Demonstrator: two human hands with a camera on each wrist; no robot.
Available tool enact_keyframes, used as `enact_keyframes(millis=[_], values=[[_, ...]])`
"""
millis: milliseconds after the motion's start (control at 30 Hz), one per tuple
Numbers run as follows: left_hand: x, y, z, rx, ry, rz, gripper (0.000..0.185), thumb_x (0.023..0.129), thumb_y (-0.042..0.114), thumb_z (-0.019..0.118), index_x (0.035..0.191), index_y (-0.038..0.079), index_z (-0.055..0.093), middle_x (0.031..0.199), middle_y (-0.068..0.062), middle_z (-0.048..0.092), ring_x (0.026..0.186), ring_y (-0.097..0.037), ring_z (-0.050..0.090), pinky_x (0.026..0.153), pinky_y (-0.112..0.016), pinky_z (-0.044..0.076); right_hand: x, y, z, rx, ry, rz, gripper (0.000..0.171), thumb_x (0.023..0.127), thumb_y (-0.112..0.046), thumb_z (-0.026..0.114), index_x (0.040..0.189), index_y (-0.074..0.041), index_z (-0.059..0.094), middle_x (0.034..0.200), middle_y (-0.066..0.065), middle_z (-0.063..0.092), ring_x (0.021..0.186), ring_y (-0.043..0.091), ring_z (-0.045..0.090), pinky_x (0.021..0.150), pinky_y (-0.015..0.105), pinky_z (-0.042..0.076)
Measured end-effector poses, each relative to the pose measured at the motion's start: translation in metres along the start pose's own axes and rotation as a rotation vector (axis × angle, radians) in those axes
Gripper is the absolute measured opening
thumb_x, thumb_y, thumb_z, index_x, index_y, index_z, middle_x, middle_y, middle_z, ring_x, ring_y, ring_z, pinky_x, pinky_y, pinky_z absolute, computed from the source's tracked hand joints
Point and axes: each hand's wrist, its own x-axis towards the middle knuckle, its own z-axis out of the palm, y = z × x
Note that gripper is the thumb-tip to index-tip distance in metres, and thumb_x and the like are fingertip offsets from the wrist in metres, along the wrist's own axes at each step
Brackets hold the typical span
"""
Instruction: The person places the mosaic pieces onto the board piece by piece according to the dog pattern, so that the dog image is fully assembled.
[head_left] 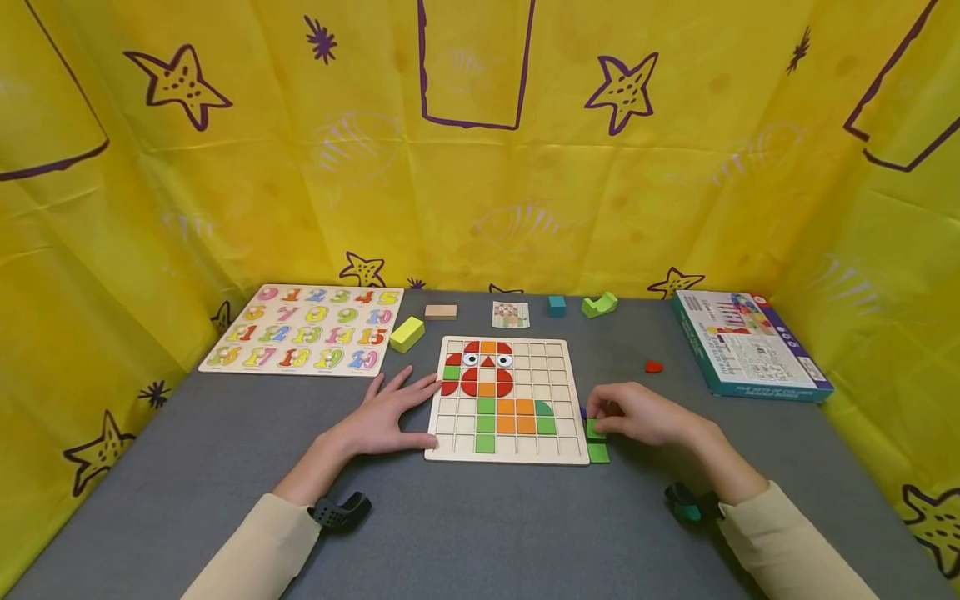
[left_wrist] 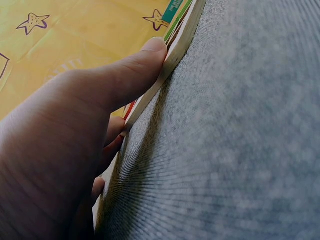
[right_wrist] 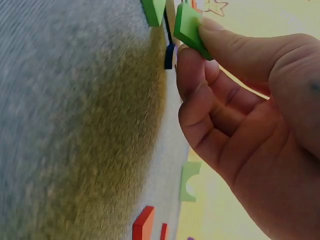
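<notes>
A wooden grid board (head_left: 453, 425) lies mid-table, bearing red, orange and green tiles that form a figure with two round eyes. My left hand (head_left: 384, 419) rests at the board's left side, fingers spread, with the thumb on its edge in the left wrist view. Just off the board's right edge, my right hand (head_left: 643, 414) pinches a green square tile (right_wrist: 191, 31) between thumb and forefinger. Another green tile (head_left: 598, 453) lies on the table below that hand, beside the board. A small dark blue piece (right_wrist: 170, 56) is partly hidden behind the fingers.
A number puzzle board (head_left: 300, 329) lies at the back left beside a yellow block (head_left: 407, 334). Behind the grid board are a wooden block (head_left: 441, 312), a picture card (head_left: 511, 314), a blue cube (head_left: 557, 306) and a green arch (head_left: 600, 305). A red piece (head_left: 654, 367) and a box (head_left: 750, 343) lie right.
</notes>
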Motion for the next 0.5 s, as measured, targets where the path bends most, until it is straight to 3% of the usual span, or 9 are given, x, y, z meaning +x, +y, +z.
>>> enact_keyframes(millis=[500], values=[[0.000,0.001,0.000,-0.004,0.004,0.005,0.094,0.084,0.070,0.067,0.158,0.020,0.038,0.163,0.001,0.031,0.152,-0.040,0.008,0.111,-0.070,-0.005,0.023,-0.020,0.018,0.049,0.001,-0.076,0.009,0.094,-0.010,0.073,0.100,-0.012,0.067,0.088,-0.007,0.061,0.080,0.013,0.057,0.073,0.029,0.050]])
